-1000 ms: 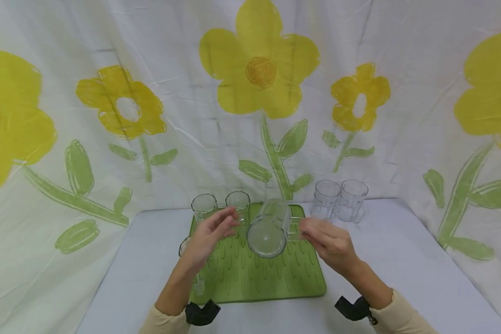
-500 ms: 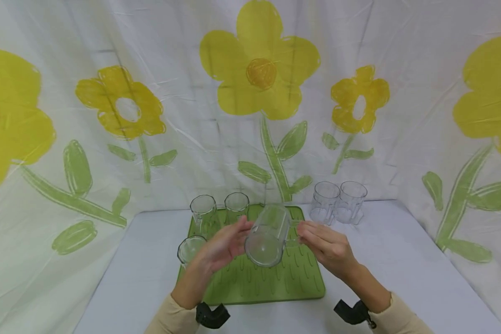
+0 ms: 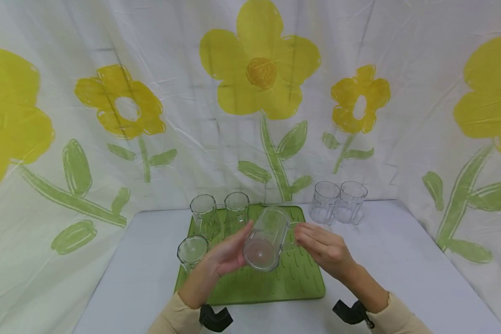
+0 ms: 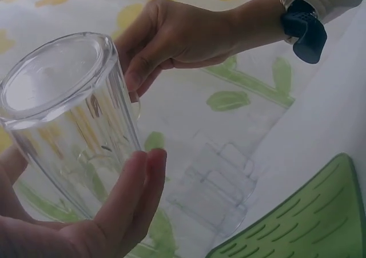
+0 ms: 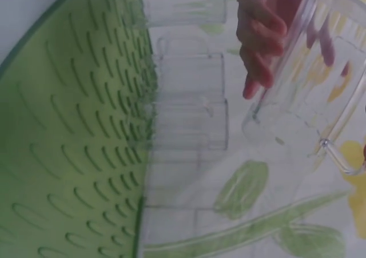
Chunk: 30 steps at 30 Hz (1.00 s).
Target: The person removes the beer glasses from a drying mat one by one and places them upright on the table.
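A clear glass mug (image 3: 265,243) is held tilted in the air above a green ridged mat, its base facing me. My left hand (image 3: 227,255) cups the mug's body; in the left wrist view its fingers (image 4: 134,195) curve round the glass. On the other side, my right hand (image 3: 325,248) pinches the mug's handle. That handle is partly hidden by the right fingers. The right wrist view shows the mug (image 5: 314,69) beside the left hand (image 5: 260,35).
Three glass mugs stand on the left of the green mat (image 3: 288,285): two at the back (image 3: 203,215), and one nearer (image 3: 193,250). Two further glass mugs (image 3: 325,202) stand close together on the white table at the back right. A flowered curtain (image 3: 183,139) hangs behind.
My left hand has moved right and taken hold of the mug's body. The mug has come slightly lower and nearer while the right hand keeps its handle.
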{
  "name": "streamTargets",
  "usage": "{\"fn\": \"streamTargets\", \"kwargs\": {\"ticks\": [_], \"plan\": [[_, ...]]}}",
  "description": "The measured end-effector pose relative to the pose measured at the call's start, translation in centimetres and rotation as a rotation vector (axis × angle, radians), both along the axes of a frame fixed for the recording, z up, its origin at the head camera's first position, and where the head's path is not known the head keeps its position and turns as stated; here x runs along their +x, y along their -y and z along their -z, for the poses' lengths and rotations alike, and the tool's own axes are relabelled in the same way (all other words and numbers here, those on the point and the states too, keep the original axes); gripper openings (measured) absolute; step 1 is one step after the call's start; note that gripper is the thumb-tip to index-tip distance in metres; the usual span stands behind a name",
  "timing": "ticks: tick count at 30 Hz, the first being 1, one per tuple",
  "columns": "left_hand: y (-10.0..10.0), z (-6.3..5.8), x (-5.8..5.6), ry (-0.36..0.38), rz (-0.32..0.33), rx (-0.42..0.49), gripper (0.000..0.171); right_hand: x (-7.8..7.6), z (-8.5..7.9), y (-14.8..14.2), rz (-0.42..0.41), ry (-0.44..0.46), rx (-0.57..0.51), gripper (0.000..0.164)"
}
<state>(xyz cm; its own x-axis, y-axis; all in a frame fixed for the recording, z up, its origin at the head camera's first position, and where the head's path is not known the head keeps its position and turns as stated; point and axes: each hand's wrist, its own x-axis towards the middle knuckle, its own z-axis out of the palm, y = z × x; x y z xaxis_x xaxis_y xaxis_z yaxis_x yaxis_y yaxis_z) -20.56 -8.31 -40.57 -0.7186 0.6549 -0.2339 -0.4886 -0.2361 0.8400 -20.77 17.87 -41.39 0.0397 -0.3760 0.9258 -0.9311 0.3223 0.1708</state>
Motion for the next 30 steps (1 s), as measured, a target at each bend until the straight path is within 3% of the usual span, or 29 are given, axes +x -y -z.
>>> {"fn": "streamTargets", "kwargs": {"ticks": [5,13,23,30], "plan": [[-0.39,0.11,0.17,0.083,-0.003,0.010,0.061,0.11,0.14,0.05,0.033,-0.014,0.031,0.024],[-0.35,0.08,0.14,0.126,-0.028,-0.002,0.080,0.11,0.03,0.24,0.015,-0.016,0.046,0.023],[-0.37,0.18,-0.17,0.100,-0.013,0.030,0.072,-0.09,-0.19,-0.05,-0.010,0.030,0.058,0.021],[-0.32,0.42,-0.35,0.056,-0.004,0.011,0.082,0.00,-0.56,-0.38,0.025,0.092,0.098,0.023]]}}
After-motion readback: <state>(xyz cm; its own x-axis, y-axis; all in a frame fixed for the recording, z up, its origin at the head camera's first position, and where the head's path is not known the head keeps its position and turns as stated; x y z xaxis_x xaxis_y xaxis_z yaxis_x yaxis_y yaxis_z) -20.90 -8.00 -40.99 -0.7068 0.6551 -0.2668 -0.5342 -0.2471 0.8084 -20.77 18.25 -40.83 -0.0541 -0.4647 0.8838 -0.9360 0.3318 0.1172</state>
